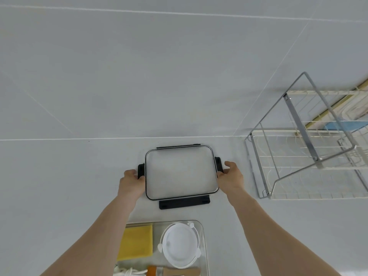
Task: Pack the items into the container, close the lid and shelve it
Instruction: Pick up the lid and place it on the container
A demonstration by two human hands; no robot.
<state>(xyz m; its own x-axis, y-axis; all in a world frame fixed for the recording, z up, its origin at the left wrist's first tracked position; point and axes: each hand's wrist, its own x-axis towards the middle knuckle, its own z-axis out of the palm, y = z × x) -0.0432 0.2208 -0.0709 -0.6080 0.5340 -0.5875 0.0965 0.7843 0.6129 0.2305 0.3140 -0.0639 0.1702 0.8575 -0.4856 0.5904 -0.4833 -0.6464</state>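
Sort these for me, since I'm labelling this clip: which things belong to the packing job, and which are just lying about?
Belongs to the job:
- lid, gripped by left hand and right hand
- container, holding yellow sponge, white round dish, brush, white cord
- wire rack, probably the shelf

Lying about:
- nothing clearly; beyond the rack is too blurred to tell

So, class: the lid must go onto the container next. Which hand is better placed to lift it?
Neither alone: left hand and right hand each grip a side of the lid. The container lies nearer, between both arms.
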